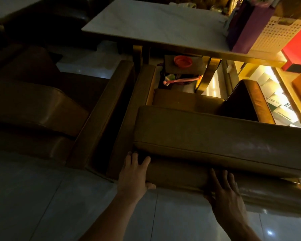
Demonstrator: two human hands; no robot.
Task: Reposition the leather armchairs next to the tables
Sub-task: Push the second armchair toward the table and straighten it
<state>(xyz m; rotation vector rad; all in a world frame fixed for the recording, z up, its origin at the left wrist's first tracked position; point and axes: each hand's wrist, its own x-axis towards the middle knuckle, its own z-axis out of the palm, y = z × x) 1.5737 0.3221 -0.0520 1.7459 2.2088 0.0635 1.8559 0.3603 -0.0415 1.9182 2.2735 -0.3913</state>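
At far left, a second brown leather armchair [47, 108] stood parked beside the white marble-topped counter [155, 26], its arm just beside the neighbouring chair's, likely already in place. Right of it, the brown leather armchair with a thick padded backrest [215, 136] faced the counter's near edge, seat tucked toward the gilded legs. The left hand [133, 176] lay flat on its back, fingers [134, 158] spread, thumb hooked under the lower edge. The right hand [226, 193] pressed alongside, fingers [224, 176] splayed, seemingly to shove the chair squarely forward across the glossy tiled floor [42, 197].
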